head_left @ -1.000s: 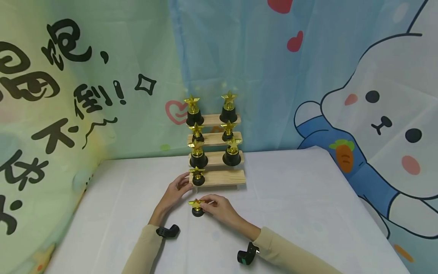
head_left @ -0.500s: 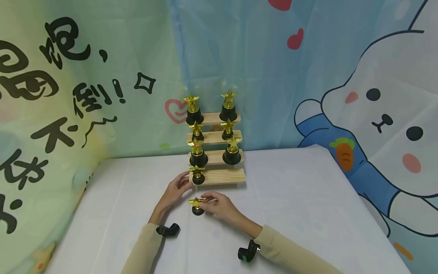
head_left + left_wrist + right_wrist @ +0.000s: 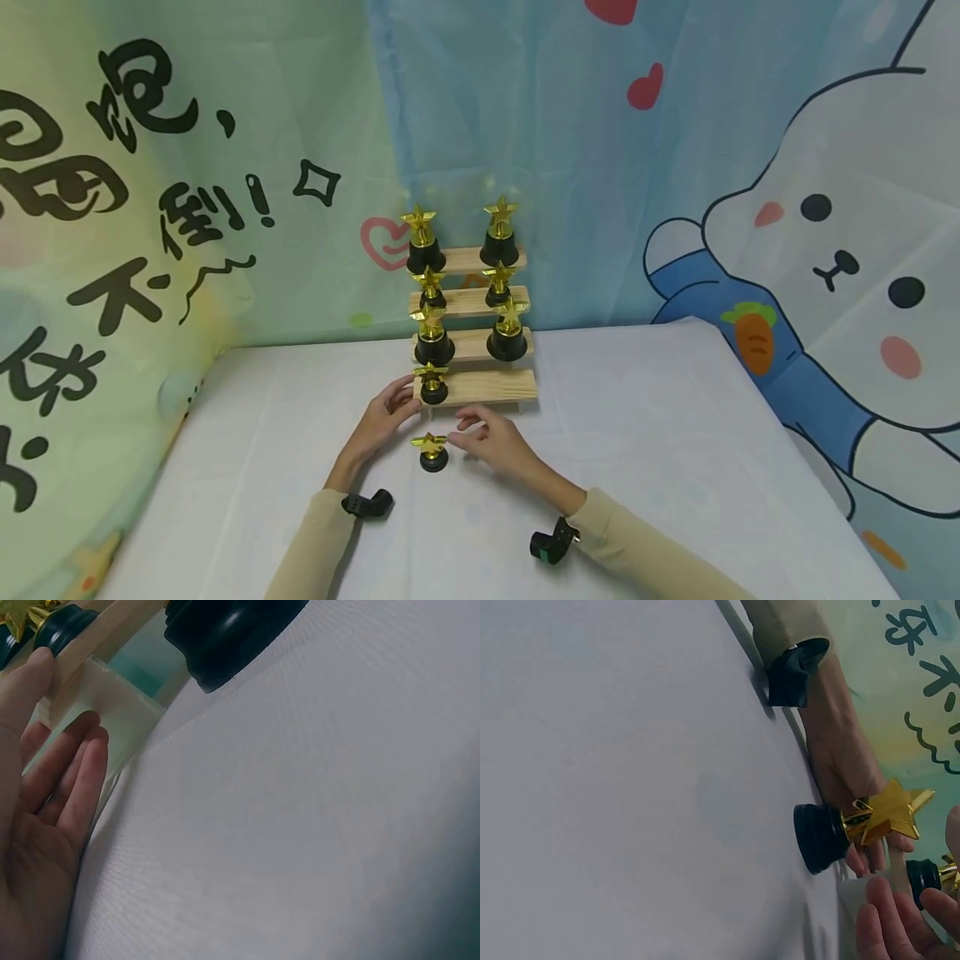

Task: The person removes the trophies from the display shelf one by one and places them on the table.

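Note:
A small trophy (image 3: pixel 432 458), a gold star on a black base, stands upright on the white tabletop before a stepped wooden stand (image 3: pixel 487 387). My right hand (image 3: pixel 498 450) is just to its right, fingers loosely bent and spread, holding nothing; in the right wrist view its fingers (image 3: pixel 889 919) are apart from the star (image 3: pixel 892 814). At the left end of the lowest step, my left hand (image 3: pixel 378 427) grips the board, thumb by its top edge and fingers below in the left wrist view. Beside that thumb stands another trophy (image 3: pixel 433 388) on the step.
Each of the upper steps bears a left and a right trophy, such as the top right one (image 3: pixel 500 237). White cloth covers the table (image 3: pixel 637 433). A printed curtain (image 3: pixel 300 250) hangs close behind the stand. Each wrist wears a black camera.
My right hand has let go of the small trophy and drawn away slightly to the right. The trophy stays standing in place. The left hand has not moved.

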`<state>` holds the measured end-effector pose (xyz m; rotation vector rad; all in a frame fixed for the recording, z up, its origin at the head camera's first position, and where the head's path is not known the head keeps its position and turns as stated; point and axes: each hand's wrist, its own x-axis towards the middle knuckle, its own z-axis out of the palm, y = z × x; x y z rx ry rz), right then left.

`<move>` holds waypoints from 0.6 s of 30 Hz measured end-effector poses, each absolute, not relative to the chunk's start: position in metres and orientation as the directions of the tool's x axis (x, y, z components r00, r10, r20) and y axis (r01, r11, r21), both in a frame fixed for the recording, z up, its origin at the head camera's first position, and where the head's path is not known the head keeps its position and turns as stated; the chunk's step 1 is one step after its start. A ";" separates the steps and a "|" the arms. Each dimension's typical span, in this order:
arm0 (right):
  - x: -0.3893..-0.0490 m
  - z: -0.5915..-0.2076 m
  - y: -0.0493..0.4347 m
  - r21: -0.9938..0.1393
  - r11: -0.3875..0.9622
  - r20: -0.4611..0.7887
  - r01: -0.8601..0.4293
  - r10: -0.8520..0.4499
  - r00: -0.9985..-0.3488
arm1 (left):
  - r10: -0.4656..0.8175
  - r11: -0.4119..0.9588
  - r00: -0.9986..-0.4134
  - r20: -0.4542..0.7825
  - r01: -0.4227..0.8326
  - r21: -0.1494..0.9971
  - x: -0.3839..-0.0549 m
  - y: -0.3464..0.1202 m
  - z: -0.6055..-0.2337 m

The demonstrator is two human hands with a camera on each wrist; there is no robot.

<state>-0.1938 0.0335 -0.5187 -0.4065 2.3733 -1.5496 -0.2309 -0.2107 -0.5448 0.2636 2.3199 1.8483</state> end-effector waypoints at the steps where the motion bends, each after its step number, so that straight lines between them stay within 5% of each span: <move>1: -0.194 -0.517 0.034 -0.918 0.386 -0.064 -0.093 -0.375 -0.925 | 0.238 0.218 -0.971 -0.021 0.032 0.975 -0.231 -0.211 -0.545; 18: -0.234 -0.477 0.032 -0.853 0.403 0.210 -0.333 -0.318 -0.924 | 0.210 0.251 -0.977 -0.019 0.035 0.967 -0.244 -0.214 -0.573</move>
